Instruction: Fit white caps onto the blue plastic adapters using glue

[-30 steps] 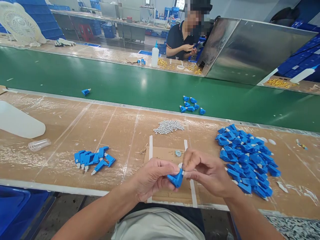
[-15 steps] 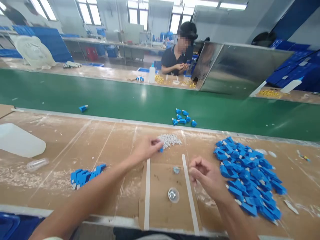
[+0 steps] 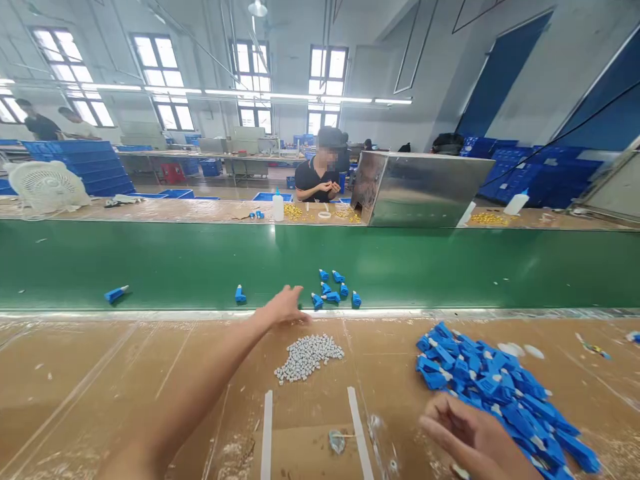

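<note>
The left hand (image 3: 287, 307), fingers spread and empty, hovers just left of the loose blue parts (image 3: 331, 292) on the green belt (image 3: 200, 260); the right hand (image 3: 470, 433), loosely curled, is beside the blue pile (image 3: 493, 387).

Left hand (image 3: 286, 307): moved out to flat green belt (image 3: 150, 257), now open | small blue plastic piece with white tip (image 3: 240, 294): new on belt, left of that hand | right hand (image 3: 470, 433): now nearer big blue pile (image 3: 493, 377)
</note>
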Tool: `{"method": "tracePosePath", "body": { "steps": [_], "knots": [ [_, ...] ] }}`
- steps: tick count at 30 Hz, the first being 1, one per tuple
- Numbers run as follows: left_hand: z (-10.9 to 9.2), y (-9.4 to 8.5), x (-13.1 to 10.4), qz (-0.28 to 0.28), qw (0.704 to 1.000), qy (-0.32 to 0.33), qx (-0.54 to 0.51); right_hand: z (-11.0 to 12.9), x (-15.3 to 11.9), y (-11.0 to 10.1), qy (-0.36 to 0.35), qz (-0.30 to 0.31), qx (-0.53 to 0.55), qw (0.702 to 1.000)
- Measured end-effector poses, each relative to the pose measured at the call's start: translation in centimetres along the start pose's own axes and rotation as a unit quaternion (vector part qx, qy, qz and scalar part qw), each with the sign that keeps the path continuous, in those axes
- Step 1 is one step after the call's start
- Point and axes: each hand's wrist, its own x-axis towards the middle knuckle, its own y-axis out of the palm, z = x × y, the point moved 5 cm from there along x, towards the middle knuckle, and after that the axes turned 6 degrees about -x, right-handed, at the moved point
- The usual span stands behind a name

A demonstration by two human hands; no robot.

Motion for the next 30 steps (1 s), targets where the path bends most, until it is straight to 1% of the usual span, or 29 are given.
{"method": "tracePosePath", "body": {
  "steps": [2, 3, 4, 5, 8, 10, 13, 16, 19, 22, 25, 27, 29, 30],
  "knots": [
    [-1.0, 2.2, 2.1, 0.034, 0.999, -0.005, 0.013, 1.7, 4.5, 0.1, -0.045, 0.046, -0.050, 0.997],
    [-1.4, 3.0, 3.2, 0.046, 0.999, -0.009, 0.018, 2.2, 7.0, 0.3, -0.053, 0.054, -0.075, 0.994],
    [-1.7, 3.5, 4.3, 0.055, 0.998, -0.015, 0.021, 2.4, 9.5, 0.7, -0.051, 0.055, -0.109, 0.991],
    [-1.9, 3.8, 5.3, 0.061, 0.998, -0.021, 0.025, 2.3, 12.1, 1.2, -0.031, 0.043, -0.152, 0.987],
    [-2.1, 3.7, 8.3, 0.077, 0.996, -0.038, 0.030, 1.7, 19.4, 3.1, 0.015, 0.013, -0.203, 0.979],
    [-1.9, 3.3, 10.3, 0.099, 0.994, -0.042, 0.031, 1.1, 23.7, 4.5, 0.049, 0.015, -0.221, 0.974],
    [-1.7, 2.9, 13.4, 0.152, 0.987, -0.040, 0.035, 0.9, 29.1, 6.3, 0.085, 0.054, -0.223, 0.970],
    [-2.0, 3.1, 16.2, 0.212, 0.976, -0.022, 0.044, 1.5, 33.1, 7.8, 0.093, 0.116, -0.199, 0.968],
    [-2.5, 3.8, 17.6, 0.247, 0.967, 0.020, 0.049, 2.5, 35.3, 8.8, 0.082, 0.167, -0.167, 0.968],
    [-2.8, 4.1, 17.4, 0.240, 0.966, 0.076, 0.052, 3.2, 35.8, 9.2, 0.069, 0.178, -0.142, 0.971],
    [-2.8, 3.7, 16.1, 0.214, 0.968, 0.118, 0.056, 3.7, 35.2, 9.3, 0.061, 0.168, -0.134, 0.975],
    [-3.1, 3.3, 15.0, 0.206, 0.968, 0.134, 0.059, 4.0, 34.4, 9.1, 0.056, 0.161, -0.136, 0.976],
    [-4.0, 3.2, 13.8, 0.210, 0.965, 0.146, 0.060, 4.2, 33.3, 8.5, 0.051, 0.154, -0.143, 0.976],
    [-4.7, 3.3, 13.1, 0.214, 0.963, 0.154, 0.059, 4.2, 32.6, 7.9, 0.050, 0.150, -0.148, 0.976]
  ]
}}
